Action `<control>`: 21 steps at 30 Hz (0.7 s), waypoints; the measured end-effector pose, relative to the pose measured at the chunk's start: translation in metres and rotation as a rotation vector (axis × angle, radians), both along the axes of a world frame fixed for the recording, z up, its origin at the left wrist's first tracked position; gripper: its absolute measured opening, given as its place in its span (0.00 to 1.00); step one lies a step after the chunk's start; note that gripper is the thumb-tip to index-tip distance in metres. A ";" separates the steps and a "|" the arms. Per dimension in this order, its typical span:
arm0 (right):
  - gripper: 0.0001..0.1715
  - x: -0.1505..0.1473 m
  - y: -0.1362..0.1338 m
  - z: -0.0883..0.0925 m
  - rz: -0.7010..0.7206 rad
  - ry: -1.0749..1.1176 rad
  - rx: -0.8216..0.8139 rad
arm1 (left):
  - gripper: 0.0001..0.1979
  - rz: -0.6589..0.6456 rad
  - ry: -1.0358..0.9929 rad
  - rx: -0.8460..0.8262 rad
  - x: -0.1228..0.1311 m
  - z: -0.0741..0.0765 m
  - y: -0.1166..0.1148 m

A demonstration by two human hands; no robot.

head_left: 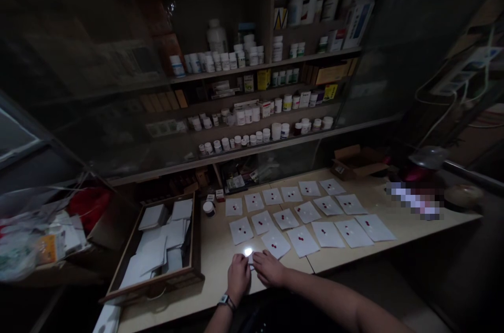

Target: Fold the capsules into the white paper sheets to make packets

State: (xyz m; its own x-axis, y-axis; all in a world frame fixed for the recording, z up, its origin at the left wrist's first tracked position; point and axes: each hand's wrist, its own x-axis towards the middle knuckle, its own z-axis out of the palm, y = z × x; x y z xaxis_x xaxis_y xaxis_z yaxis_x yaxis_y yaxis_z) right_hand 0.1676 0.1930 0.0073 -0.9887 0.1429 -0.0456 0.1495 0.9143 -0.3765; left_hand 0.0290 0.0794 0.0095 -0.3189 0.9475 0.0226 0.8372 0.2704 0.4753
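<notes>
Left hand [238, 276], wearing a wristwatch [226, 300], and right hand [270, 268] rested close together on the tabletop [214, 291], both narrowed, their fingertips at a small white paper [250, 259] between them; whether they gripped it could not be told. Just beyond lay rows of white sheets [299, 241] carrying red pills [300, 238]. To the left, an open wooden drawer [192, 273] held loose white paper squares [155, 245], with a small white-lidded jar [208, 208] near its far corner. A cardboard box [356, 161] sat farther along, while glass [98, 112] stood before shelves of medicine bottles [276, 131].
</notes>
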 end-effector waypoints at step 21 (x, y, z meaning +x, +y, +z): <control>0.38 0.006 0.003 -0.002 0.056 0.007 -0.074 | 0.29 -0.302 0.294 -0.170 -0.006 -0.028 -0.031</control>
